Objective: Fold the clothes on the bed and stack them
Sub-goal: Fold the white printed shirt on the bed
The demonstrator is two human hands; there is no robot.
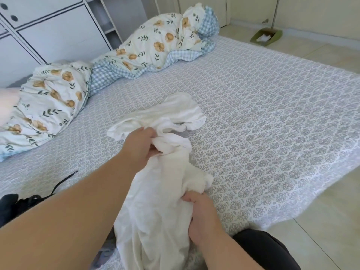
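Observation:
A crumpled white garment (155,201) stretches from the near edge of the bed toward its middle, its far end bunched up. My left hand (139,145) grips the cloth about halfway along, fingers curled into the folds. My right hand (200,217) grips a bunch of the same garment closer to me, near the bed's edge. The lower part of the garment hangs down between my arms. The bed (263,117) is covered with a grey-and-white patterned sheet.
A floral and blue-check duvet (136,49) lies rolled along the far left side of the bed. A black item with a cord (23,201) sits at the near left. White cabinets (48,26) stand behind. A green dustpan (266,37) rests on the tiled floor.

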